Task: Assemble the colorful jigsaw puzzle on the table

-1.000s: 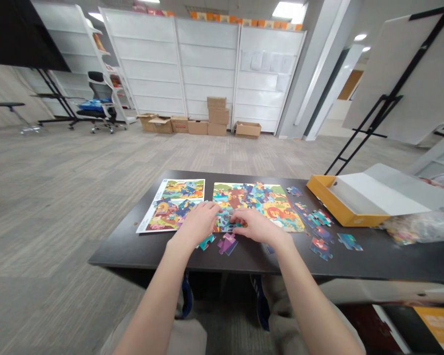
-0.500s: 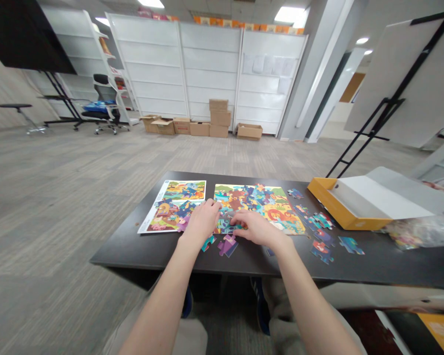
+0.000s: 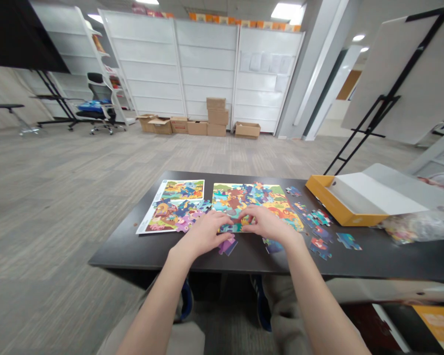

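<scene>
A colourful animal jigsaw puzzle [image 3: 237, 195] lies partly assembled on the dark table. My left hand [image 3: 209, 231] is over its lower left part, palm down, fingers bent and thumb spread away from them. The thumb reaches over a purple puzzle piece [image 3: 228, 246]. My right hand [image 3: 268, 224] is at the puzzle's lower middle, with fingertips touching it and a gap between thumb and fingers. The pieces under the fingertips are too small to make out. Just below the right hand lies a blue puzzle piece [image 3: 273, 245].
A printed picture sheet [image 3: 148, 224] with loose pieces on it lies left. Several loose pieces [image 3: 320, 246] are scattered right of the puzzle. Beyond them stand an open yellow box [image 3: 366, 219] and a clear plastic bag [image 3: 418, 224]. The table [image 3: 133, 254] has its front edge near my knees.
My left hand has come down and its thumb has spread over the purple piece. My right hand has shifted slightly right and up, baring more of the blue piece. The view has turned slightly.
</scene>
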Action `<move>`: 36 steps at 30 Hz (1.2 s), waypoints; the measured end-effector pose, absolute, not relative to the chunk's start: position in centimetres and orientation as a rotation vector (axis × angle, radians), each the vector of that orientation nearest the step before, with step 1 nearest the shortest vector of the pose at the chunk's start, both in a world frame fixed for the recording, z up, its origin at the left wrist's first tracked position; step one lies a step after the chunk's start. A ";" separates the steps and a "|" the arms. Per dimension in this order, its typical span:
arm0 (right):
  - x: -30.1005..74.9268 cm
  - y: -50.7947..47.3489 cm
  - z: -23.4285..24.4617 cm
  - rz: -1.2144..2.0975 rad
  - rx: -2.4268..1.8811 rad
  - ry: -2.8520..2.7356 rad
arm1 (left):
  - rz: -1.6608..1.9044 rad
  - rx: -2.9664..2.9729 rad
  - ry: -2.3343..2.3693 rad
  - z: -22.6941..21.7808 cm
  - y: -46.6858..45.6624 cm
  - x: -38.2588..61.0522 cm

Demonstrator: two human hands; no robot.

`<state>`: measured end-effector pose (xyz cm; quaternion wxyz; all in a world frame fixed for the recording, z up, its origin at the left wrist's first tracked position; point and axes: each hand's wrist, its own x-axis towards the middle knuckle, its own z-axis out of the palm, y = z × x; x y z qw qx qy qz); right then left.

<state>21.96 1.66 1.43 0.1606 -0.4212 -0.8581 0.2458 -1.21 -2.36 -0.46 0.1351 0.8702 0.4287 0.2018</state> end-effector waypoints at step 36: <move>30.0 0.6 5.2 0.431 -1.521 -2.191 | 0.557 2.607 1.285 -1.2 -1.2 0.5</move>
